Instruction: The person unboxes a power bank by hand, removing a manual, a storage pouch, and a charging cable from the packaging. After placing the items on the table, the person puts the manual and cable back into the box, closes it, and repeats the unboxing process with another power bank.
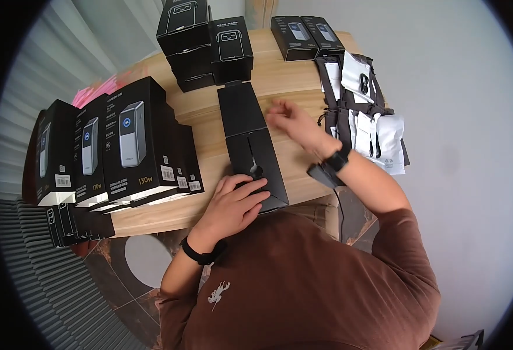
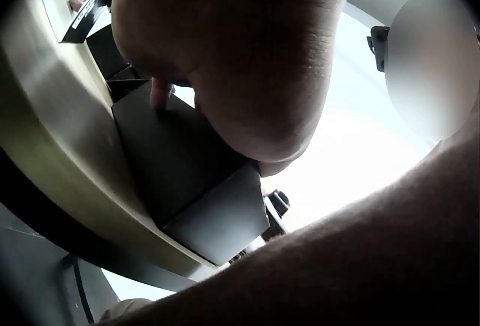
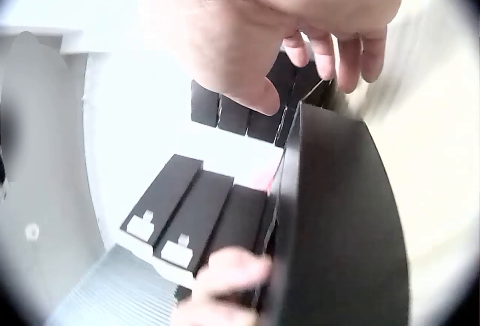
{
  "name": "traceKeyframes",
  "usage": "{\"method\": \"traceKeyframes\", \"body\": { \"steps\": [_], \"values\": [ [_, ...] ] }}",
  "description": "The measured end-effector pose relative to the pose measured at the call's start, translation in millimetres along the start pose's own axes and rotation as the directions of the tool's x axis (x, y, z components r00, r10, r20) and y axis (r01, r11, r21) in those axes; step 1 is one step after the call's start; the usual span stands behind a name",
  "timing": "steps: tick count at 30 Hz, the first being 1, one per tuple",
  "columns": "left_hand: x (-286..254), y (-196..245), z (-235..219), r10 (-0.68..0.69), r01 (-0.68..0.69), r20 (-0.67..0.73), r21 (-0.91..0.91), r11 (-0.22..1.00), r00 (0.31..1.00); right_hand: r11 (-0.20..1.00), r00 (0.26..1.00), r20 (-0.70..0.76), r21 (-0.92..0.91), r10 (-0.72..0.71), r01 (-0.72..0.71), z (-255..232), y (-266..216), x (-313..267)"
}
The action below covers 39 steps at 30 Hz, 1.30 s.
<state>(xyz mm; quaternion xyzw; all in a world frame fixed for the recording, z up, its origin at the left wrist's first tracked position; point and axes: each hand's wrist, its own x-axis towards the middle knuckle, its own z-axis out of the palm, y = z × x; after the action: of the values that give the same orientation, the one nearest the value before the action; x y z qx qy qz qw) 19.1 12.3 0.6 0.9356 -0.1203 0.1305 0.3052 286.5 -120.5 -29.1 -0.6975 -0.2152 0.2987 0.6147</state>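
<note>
A black box (image 1: 271, 189) lies near the table's front edge, its lid flap (image 1: 242, 109) extended away from the person. On the box's top is a slot with a round cut-out. The left hand (image 1: 230, 204) rests on its near left part, fingers spread; in the left wrist view the hand (image 2: 232, 56) lies against the dark box (image 2: 180, 154). The right hand (image 1: 297, 125) is raised just right of the flap, fingers loosely bent, holding nothing. In the right wrist view the right hand (image 3: 277, 34) hovers above the box (image 3: 337, 213).
Tall black boxes (image 1: 131, 137) stand at the left. Stacked black boxes (image 1: 230, 49) are behind the flap, and two flat boxes (image 1: 300, 38) lie at the back right. Dark pouches and white bags (image 1: 388, 140) cover the right edge. A dark object with a cable (image 1: 325, 174) lies beneath the right wrist.
</note>
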Motion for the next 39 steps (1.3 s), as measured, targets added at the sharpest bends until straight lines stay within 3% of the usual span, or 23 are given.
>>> {"method": "traceKeyframes", "body": {
  "steps": [3,6,10,16,17,19,21,23,24,25,26,27,28,30,34,37,39],
  "values": [
    [-2,-5,-7,0.046,-0.045,0.048,-0.026,0.999,0.998,0.934,0.957,-0.019,0.225,0.289,-0.278,5,-15,40],
    [-3,-9,-10,0.071,-0.065,0.067,-0.090,0.994,0.995,0.848,0.934,0.239,0.402,0.267,-0.345,-3,-19,62],
    [-4,-18,-9,0.128,-0.115,0.088,-0.143,0.983,0.988,0.941,0.976,0.038,0.259,0.214,-0.217,-17,-35,63],
    [1,-11,-14,0.117,-0.095,0.095,-0.209,0.973,0.988,0.958,0.978,-0.007,0.204,0.208,-0.202,-52,-46,51],
    [2,-13,-12,0.133,-0.113,0.094,-0.195,0.974,0.987,0.980,0.988,-0.021,0.127,0.156,-0.152,-57,-45,49],
    [0,-20,-5,0.150,-0.135,0.083,-0.163,0.977,0.985,0.982,0.997,-0.020,0.173,-0.072,0.074,-48,-72,24],
    [1,-18,-1,0.148,-0.139,0.056,-0.134,0.981,0.987,0.947,0.960,0.034,0.176,-0.280,0.270,-40,-99,-2],
    [5,-16,4,0.136,-0.131,0.041,-0.092,0.987,0.990,0.885,0.935,0.078,-0.303,-0.346,0.353,-43,-108,-29],
    [8,-17,6,0.108,-0.106,0.019,-0.076,0.991,0.994,0.757,0.924,0.088,-0.547,-0.371,0.356,-34,-115,-51],
    [11,-17,9,0.079,-0.079,-0.003,-0.061,0.995,0.997,0.614,0.813,0.236,-0.553,-0.533,0.563,-27,-113,-66],
    [12,-18,10,0.052,-0.053,-0.022,-0.045,0.998,0.998,0.436,0.654,0.376,-0.518,-0.657,0.736,-20,-108,-79],
    [9,-19,11,-0.009,0.009,-0.005,0.020,1.000,1.000,0.303,0.578,0.485,-0.532,-0.656,0.791,-18,-97,-92],
    [7,-22,13,-0.061,0.060,-0.046,-0.031,0.998,0.997,0.174,0.502,0.577,-0.529,-0.644,0.830,-17,-83,-104],
    [3,-29,20,-0.168,0.151,-0.125,-0.136,0.979,0.978,0.163,0.560,0.653,-0.566,-0.510,0.808,-15,-59,-127],
    [-11,-44,46,-0.162,0.017,-0.357,-0.375,0.927,0.920,0.333,0.648,0.534,-0.572,-0.543,0.750,-6,-29,-137],
    [-8,-30,37,-0.140,0.005,-0.406,-0.316,0.949,0.903,0.366,0.665,0.512,-0.569,-0.544,0.737,-3,-22,-140],
    [0,-28,24,-0.034,-0.028,-0.321,-0.186,0.982,0.947,0.402,0.670,0.488,-0.547,-0.560,0.734,-1,-23,-141]
  ]
}}
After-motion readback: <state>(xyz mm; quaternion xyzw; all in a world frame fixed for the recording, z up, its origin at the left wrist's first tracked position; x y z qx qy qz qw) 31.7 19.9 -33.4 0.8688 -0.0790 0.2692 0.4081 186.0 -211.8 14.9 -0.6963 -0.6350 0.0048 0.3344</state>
